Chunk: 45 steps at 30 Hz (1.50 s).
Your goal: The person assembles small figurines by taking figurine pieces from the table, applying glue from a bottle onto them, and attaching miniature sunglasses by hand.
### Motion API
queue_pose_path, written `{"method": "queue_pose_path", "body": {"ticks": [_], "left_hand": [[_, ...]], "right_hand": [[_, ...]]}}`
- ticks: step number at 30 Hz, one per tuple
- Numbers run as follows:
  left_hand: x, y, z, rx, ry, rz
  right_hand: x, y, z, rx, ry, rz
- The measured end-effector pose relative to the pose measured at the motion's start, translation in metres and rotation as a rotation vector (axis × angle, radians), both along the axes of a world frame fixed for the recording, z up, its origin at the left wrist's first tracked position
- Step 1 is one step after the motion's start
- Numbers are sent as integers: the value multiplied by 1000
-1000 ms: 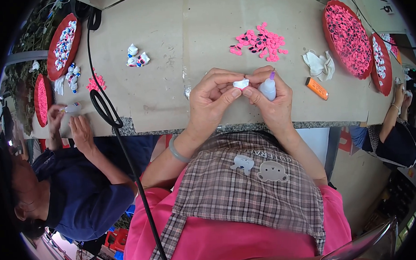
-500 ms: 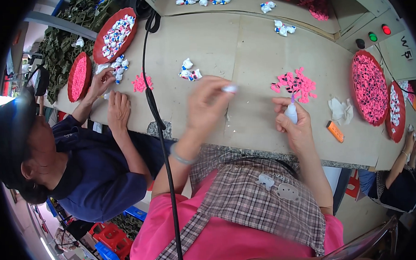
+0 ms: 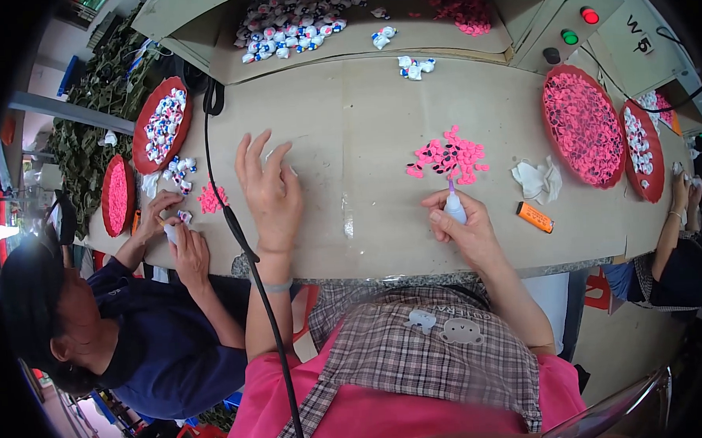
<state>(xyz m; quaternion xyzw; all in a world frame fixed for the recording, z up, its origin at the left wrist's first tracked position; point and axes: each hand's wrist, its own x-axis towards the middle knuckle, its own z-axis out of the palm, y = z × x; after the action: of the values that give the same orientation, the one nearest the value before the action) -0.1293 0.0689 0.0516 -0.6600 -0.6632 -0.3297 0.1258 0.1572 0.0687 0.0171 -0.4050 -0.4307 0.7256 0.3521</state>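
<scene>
My right hand (image 3: 467, 228) is wrapped round a small pale squeeze bottle (image 3: 455, 208) with a purple nozzle. Its tip points up at a loose pile of pink and black pieces (image 3: 454, 158). To the left, my left hand (image 3: 272, 195) is raised over the table with fingers spread apart. A trace of white shows between its fingers. The small white figures seen there before are hidden behind that hand, so I cannot tell whether it touches them.
Crumpled white tissue (image 3: 536, 179) and an orange box (image 3: 535, 217) lie right of my right hand. Red trays (image 3: 552, 132) stand at both sides. A shelf box (image 3: 360, 60) holds white figures. A black cable (image 3: 242, 239) hangs at left, beside a co-worker (image 3: 152, 329).
My left hand has moved left and opened; the white piece it pinched no longer shows in its fingertips. My right hand still holds the bottle beside the pink pieces. The whole view has shifted.
</scene>
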Motion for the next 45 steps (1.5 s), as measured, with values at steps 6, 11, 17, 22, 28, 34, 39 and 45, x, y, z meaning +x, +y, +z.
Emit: {"method": "queue_pose_path", "body": {"ticks": [6,11,17,22,28,34,39,45], "left_hand": [[59,95,-21,68,-140,-380],[93,157,-49,28,-159,-449],[105,175,-58,-92,-138,-390],[103,142,-45,-177,-225,-443],[103,54,-18,-688,-1497,-640],[105,-3,-12,-615,-1946,-659],[104,-22,-18,-674,-1959,-648],[108,-33,-16,-684,-1980,-727]], "right_hand": [[2,0,-1,5,15,22],[3,1,0,12,7,32],[4,1,-1,36,20,47],[6,1,-4,55,29,92],[12,4,-1,62,264,-28],[17,7,15,187,169,-67],[23,3,15,259,137,-190],[24,1,25,313,88,-360]]}}
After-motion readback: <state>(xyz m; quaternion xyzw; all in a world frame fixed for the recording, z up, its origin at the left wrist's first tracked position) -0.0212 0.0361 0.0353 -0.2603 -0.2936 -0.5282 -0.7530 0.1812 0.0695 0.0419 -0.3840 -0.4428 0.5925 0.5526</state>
